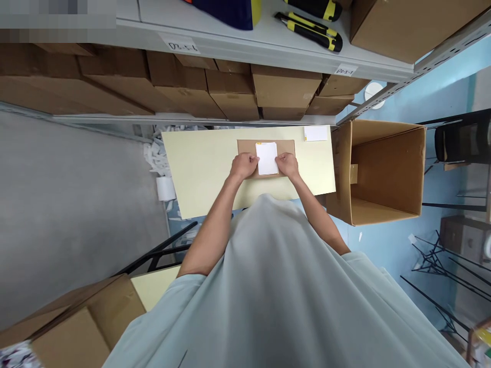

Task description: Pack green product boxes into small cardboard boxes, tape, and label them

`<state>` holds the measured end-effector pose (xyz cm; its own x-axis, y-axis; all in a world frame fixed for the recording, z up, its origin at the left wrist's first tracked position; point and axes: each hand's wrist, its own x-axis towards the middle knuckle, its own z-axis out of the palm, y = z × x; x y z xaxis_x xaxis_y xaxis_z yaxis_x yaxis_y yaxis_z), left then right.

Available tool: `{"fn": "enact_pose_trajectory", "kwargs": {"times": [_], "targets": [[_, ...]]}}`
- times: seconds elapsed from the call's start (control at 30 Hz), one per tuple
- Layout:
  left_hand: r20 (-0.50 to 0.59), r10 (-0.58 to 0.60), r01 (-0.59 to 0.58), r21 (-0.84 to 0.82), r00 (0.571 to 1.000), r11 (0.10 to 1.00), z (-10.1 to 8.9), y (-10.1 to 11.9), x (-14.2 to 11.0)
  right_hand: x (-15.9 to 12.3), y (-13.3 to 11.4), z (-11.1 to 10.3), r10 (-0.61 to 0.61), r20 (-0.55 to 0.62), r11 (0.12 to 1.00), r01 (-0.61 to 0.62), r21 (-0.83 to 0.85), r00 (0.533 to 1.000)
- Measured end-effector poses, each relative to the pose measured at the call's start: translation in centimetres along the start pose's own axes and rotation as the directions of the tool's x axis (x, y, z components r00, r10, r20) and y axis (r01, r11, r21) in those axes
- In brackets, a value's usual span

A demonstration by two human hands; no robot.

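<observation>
A white label (267,158) with a small orange mark at its top edge lies over a flat brown cardboard box (245,146) on the pale yellow table (207,168). My left hand (244,166) pinches the label's left edge, fingers curled in. At the opposite edge, my right hand (287,164) is closed on the label the same way. Whether the label is pressed down on the cardboard or slightly above it, I cannot tell. Near the table's far right corner lies a white stack of labels (315,134).
Beyond the table, a shelf (230,41) holds several cardboard boxes (287,87) and a yellow-black utility knife (312,31). A large open carton (387,168) stands to the right. White paper rolls (165,188) are at the left, and another carton (84,317) sits at lower left.
</observation>
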<state>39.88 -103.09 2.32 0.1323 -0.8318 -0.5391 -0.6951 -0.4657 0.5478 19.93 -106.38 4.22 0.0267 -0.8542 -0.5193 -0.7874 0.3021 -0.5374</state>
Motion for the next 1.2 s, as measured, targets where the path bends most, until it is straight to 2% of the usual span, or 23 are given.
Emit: {"fn": "enact_pose_trajectory", "kwargs": {"times": [0.13, 0.33, 0.47, 0.67, 1.1, 1.2], "targets": [[0.004, -0.025, 0.025, 0.043, 1.000, 0.999, 0.1, 0.4, 0.2, 0.4, -0.4, 0.0, 0.061, 0.015, 0.997, -0.060, -0.047, 0.998], [-0.001, -0.045, 0.045, 0.068, 0.999, 0.997, 0.4, 0.5, 0.7, 1.1, -0.9, -0.1, 0.061, 0.072, 0.990, -0.051, -0.135, 0.996], [-0.008, -0.033, 0.033, 0.059, 0.999, 0.998, 0.6, 0.3, 1.2, 1.3, -0.9, 0.0, 0.055, 0.066, 0.990, -0.046, -0.134, 0.996], [-0.051, 0.011, -0.010, 0.014, 0.999, 1.000, 1.1, -0.4, 1.7, 1.5, -0.7, 0.3, 0.042, 0.048, 0.992, -0.036, -0.120, 0.998], [-0.025, 0.135, -0.132, 0.089, 0.991, 0.987, 0.8, -0.2, 0.5, 0.6, -0.5, 0.2, 0.019, 0.018, 0.986, -0.016, -0.165, 1.000], [-0.056, 0.150, -0.146, 0.071, 0.987, 0.987, 1.0, 0.1, -0.4, -0.5, -0.6, 0.4, -0.069, -0.010, 0.984, 0.066, -0.165, 0.998]]}}
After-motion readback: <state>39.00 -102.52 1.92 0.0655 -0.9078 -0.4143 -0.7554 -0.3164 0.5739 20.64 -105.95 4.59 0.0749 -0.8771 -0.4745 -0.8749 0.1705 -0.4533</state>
